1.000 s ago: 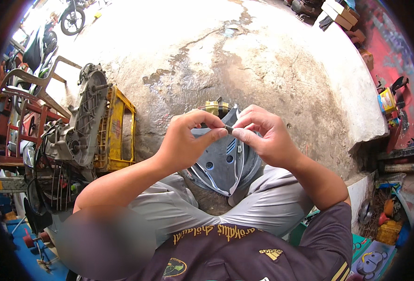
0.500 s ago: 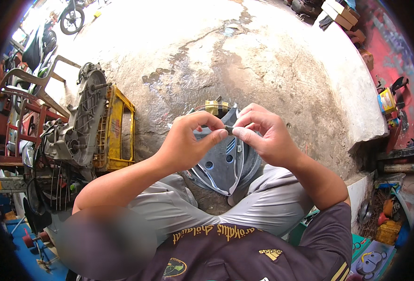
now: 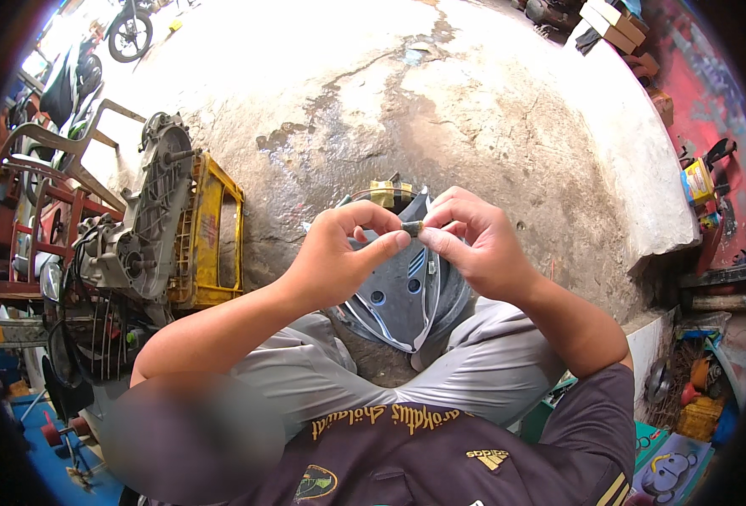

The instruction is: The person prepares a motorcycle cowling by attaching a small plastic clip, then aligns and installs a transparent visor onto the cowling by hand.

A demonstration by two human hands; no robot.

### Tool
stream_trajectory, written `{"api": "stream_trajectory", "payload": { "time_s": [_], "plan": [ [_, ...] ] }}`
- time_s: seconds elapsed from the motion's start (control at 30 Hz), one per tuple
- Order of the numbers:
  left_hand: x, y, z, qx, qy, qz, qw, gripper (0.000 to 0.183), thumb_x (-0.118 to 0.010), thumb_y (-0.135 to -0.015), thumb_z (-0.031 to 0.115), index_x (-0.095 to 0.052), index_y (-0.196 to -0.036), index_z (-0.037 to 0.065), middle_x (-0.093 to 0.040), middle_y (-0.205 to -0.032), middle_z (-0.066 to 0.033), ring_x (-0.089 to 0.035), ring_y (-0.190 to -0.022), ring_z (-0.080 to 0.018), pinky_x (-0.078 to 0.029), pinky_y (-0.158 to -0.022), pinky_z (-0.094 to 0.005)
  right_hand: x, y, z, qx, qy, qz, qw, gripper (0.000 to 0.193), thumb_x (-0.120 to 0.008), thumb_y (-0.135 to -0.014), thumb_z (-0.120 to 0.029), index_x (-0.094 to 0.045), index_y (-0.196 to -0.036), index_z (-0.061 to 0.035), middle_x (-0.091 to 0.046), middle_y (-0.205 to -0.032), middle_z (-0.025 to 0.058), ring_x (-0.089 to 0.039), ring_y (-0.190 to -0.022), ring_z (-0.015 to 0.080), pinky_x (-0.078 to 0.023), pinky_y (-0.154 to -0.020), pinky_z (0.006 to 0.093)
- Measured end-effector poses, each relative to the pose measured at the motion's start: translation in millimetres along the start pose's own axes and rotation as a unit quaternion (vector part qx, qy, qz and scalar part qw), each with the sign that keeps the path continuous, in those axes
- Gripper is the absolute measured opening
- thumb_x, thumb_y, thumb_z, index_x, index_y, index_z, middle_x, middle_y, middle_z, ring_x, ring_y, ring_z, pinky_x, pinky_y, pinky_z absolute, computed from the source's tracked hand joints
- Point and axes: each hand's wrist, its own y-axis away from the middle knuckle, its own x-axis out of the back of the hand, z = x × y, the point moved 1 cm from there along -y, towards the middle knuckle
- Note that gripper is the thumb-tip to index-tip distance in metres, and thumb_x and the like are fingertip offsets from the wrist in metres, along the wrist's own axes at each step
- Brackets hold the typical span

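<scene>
Between my two hands is a small dark cylindrical piece, with a paler tip at its right end; its exact kind is too small to tell. My left hand pinches the left end between thumb and forefinger. The right end is pinched by the thumb and fingers of my right hand. Below them, between my knees, a dark grey pointed plastic panel with white edges and two round holes rests in a black round tub. My hands hide part of the panel's far end.
To the left, a metal engine casing leans by a yellow plastic crate, near a brown chair. A pale concrete ledge runs along the right. Wet patches mark the concrete floor. A motorcycle wheel stands far left.
The fingers of my right hand have shifted slightly right along the small dark piece, and more of it shows between the hands. The panel and tub have not moved.
</scene>
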Motion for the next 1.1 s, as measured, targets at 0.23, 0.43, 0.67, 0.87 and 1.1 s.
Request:
{"api": "stream_trajectory", "payload": {
  "time_s": [0.23, 0.43, 0.67, 0.87, 1.1],
  "plan": [
    [-0.6, -0.1, -1.5, 0.013, 0.020, 0.008, 1.000, 0.016, -0.076, -0.098, 0.017, -0.072, -0.099, 0.002, -0.067, -0.091, 0.0025, -0.055, -0.086, -0.0049, -0.046, -0.079, -0.0245, -1.3, 0.0, -4.1, 0.025, 0.037, 0.000, 0.999, 0.013, -0.076, -0.093, -0.010, -0.074, -0.103, -0.0027, -0.065, -0.103, 0.0069, -0.067, -0.097, 0.0158, -0.054, -0.083, 0.0320],
    [-2.2, 2.1, 4.2, -0.012, -0.009, 0.017, 1.000, 0.012, -0.075, -0.096, 0.015, -0.072, -0.098, 0.003, -0.069, -0.093, 0.0004, -0.059, -0.090, -0.0088, -0.047, -0.084, -0.0284, -1.2, 0.8, 0.3, 0.016, 0.005, 0.010, 1.000, 0.012, -0.077, -0.091, -0.007, -0.075, -0.103, -0.0030, -0.066, -0.105, 0.0073, -0.068, -0.097, 0.0164, -0.055, -0.083, 0.0320],
    [-3.4, 0.2, 10.0, -0.084, -0.090, 0.037, 0.992, 0.015, -0.077, -0.091, 0.014, -0.073, -0.098, 0.003, -0.071, -0.092, -0.0094, -0.068, -0.088, -0.0229, -0.051, -0.083, -0.0348, -0.4, 1.0, -4.3, 0.058, 0.043, 0.003, 0.997, 0.013, -0.076, -0.091, -0.003, -0.075, -0.104, -0.0034, -0.066, -0.104, 0.0079, -0.069, -0.096, 0.0170, -0.057, -0.083, 0.0323],
    [-4.2, 0.6, 9.8, -0.088, -0.088, 0.047, 0.991, 0.013, -0.077, -0.090, 0.012, -0.072, -0.096, 0.002, -0.071, -0.092, -0.0097, -0.068, -0.088, -0.0235, -0.051, -0.082, -0.0350, -3.9, 2.4, -6.9, 0.118, 0.059, 0.018, 0.991, 0.011, -0.074, -0.090, 0.000, -0.075, -0.102, -0.0012, -0.072, -0.099, 0.0111, -0.072, -0.094, 0.0200, -0.057, -0.081, 0.0339],
    [-5.5, -0.3, 12.2, -0.098, -0.082, 0.041, 0.991, 0.011, -0.074, -0.092, 0.008, -0.069, -0.098, 0.002, -0.070, -0.092, -0.0073, -0.066, -0.088, -0.0193, -0.049, -0.083, -0.0342, -10.4, 5.6, -9.1, 0.128, 0.099, 0.053, 0.985, 0.011, -0.073, -0.090, 0.002, -0.075, -0.100, 0.0011, -0.075, -0.095, 0.0134, -0.074, -0.088, 0.0218, -0.057, -0.079, 0.0332]
  ]
}}
